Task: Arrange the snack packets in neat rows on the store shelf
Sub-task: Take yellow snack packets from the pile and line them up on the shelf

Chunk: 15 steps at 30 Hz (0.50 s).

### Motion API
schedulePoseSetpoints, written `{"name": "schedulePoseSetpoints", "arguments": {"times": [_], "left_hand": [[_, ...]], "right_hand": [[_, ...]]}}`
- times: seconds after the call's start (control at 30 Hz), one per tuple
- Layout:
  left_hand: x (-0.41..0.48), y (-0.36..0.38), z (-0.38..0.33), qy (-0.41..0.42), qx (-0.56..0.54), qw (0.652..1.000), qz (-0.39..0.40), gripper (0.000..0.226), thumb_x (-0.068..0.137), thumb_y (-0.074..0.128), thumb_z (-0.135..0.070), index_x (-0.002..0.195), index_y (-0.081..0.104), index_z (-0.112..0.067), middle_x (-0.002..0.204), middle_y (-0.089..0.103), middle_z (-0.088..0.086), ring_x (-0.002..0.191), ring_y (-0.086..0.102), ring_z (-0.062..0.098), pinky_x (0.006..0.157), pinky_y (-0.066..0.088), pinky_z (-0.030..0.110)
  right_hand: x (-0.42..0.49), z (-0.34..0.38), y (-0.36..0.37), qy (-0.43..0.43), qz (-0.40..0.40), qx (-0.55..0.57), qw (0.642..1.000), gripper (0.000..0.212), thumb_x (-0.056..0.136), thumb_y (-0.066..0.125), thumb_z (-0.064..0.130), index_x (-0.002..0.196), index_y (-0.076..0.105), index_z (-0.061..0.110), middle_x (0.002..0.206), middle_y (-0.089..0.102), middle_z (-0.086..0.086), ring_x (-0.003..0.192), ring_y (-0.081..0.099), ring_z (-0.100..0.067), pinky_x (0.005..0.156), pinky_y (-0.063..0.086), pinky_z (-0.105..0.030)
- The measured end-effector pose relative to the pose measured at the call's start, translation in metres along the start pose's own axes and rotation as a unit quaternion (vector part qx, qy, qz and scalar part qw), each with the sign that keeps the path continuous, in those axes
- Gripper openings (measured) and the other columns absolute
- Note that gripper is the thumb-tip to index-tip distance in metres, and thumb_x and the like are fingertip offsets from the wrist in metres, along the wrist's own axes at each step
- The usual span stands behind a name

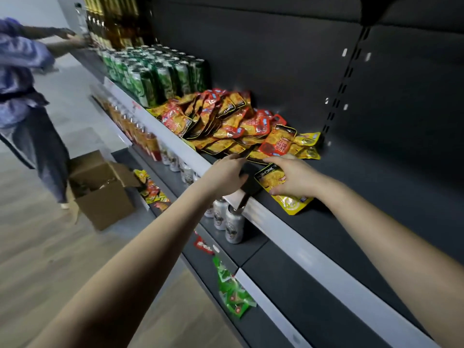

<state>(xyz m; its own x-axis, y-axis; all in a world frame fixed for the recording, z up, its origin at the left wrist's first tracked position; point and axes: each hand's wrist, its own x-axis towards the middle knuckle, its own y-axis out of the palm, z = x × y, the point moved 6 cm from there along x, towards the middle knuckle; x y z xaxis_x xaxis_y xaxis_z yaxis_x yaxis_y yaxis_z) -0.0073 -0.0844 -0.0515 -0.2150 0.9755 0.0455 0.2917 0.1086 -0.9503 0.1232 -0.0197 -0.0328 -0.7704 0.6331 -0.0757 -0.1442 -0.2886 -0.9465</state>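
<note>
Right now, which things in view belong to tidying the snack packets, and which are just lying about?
Job: pile of snack packets; yellow packet under the right hand; upper shelf.
Lying about: green cans; silver cans below; green packets on the lower shelf; cardboard box.

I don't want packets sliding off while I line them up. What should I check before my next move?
1. Packet within reach: ok. The yellow packet lies on the shelf under the right hand.
2. Grip on it: cannot tell. The hand covers most of it.
3. Room for a row: ok. The shelf is bare to the right of the pile.
4. Pile in order: not ok. The pile of packets is heaped and overlapping.
5. Left hand free: cannot tell. It reaches to the pile's near edge.
</note>
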Motion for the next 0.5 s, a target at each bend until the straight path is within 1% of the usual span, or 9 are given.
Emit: {"name": "schedulePoseSetpoints", "arguments": {"times": [0.1, 0.17, 0.23, 0.37, 0.43, 0.5], "left_hand": [[0.012, 0.004, 0.004, 0.010, -0.011, 1.000, -0.012, 0.043, 0.092, 0.047, -0.018, 0.134, 0.048, -0.013, 0.134, 0.050, 0.015, 0.122, 0.047, 0.034, 0.099, 0.043, 0.043], [0.023, 0.004, 0.006, 0.022, -0.023, 0.999, -0.025, 0.042, 0.091, 0.047, -0.011, 0.132, 0.051, -0.014, 0.129, 0.054, 0.015, 0.119, 0.050, 0.033, 0.096, 0.045, 0.041], [0.035, 0.005, 0.006, 0.026, -0.029, 0.999, -0.035, 0.046, 0.087, 0.046, -0.003, 0.132, 0.051, -0.014, 0.125, 0.057, 0.016, 0.114, 0.053, 0.033, 0.090, 0.048, 0.039], [0.055, 0.008, 0.000, 0.023, -0.034, 0.998, -0.053, 0.054, 0.082, 0.042, 0.004, 0.131, 0.051, -0.016, 0.115, 0.062, 0.017, 0.102, 0.060, 0.037, 0.082, 0.053, 0.046], [0.061, 0.011, -0.005, 0.027, -0.030, 0.997, -0.058, 0.045, 0.084, 0.044, 0.002, 0.125, 0.057, -0.012, 0.107, 0.065, 0.018, 0.097, 0.061, 0.037, 0.079, 0.053, 0.045], [0.065, 0.012, -0.008, 0.029, -0.038, 0.996, -0.073, 0.034, 0.086, 0.046, -0.004, 0.117, 0.060, -0.006, 0.104, 0.065, 0.019, 0.096, 0.060, 0.037, 0.077, 0.053, 0.042]], "right_hand": [[0.013, -0.003, -0.001, 0.017, -0.034, 0.023, 0.999, 0.077, 0.077, 0.074, 0.023, 0.143, 0.034, 0.029, 0.141, 0.032, -0.006, 0.130, 0.038, -0.023, 0.100, 0.034, -0.025], [0.019, -0.008, 0.001, 0.026, -0.046, 0.023, 0.998, 0.071, 0.079, 0.071, 0.024, 0.141, 0.036, 0.028, 0.140, 0.034, -0.007, 0.131, 0.037, -0.023, 0.103, 0.033, -0.026], [0.022, -0.015, 0.001, 0.040, -0.048, 0.025, 0.998, 0.069, 0.081, 0.070, 0.028, 0.141, 0.036, 0.027, 0.139, 0.036, -0.007, 0.131, 0.037, -0.024, 0.102, 0.033, -0.025], [0.025, -0.026, -0.002, 0.071, -0.041, 0.026, 0.996, 0.077, 0.078, 0.073, 0.032, 0.143, 0.032, 0.026, 0.139, 0.038, -0.011, 0.131, 0.037, -0.025, 0.099, 0.033, -0.026], [0.025, -0.029, -0.004, 0.086, -0.036, 0.026, 0.995, 0.079, 0.077, 0.073, 0.033, 0.144, 0.030, 0.027, 0.139, 0.038, -0.013, 0.131, 0.036, -0.027, 0.100, 0.033, -0.028], [0.025, -0.033, -0.005, 0.100, -0.029, 0.022, 0.994, 0.080, 0.078, 0.072, 0.036, 0.144, 0.029, 0.026, 0.139, 0.039, -0.014, 0.132, 0.035, -0.028, 0.100, 0.034, -0.030]]}}
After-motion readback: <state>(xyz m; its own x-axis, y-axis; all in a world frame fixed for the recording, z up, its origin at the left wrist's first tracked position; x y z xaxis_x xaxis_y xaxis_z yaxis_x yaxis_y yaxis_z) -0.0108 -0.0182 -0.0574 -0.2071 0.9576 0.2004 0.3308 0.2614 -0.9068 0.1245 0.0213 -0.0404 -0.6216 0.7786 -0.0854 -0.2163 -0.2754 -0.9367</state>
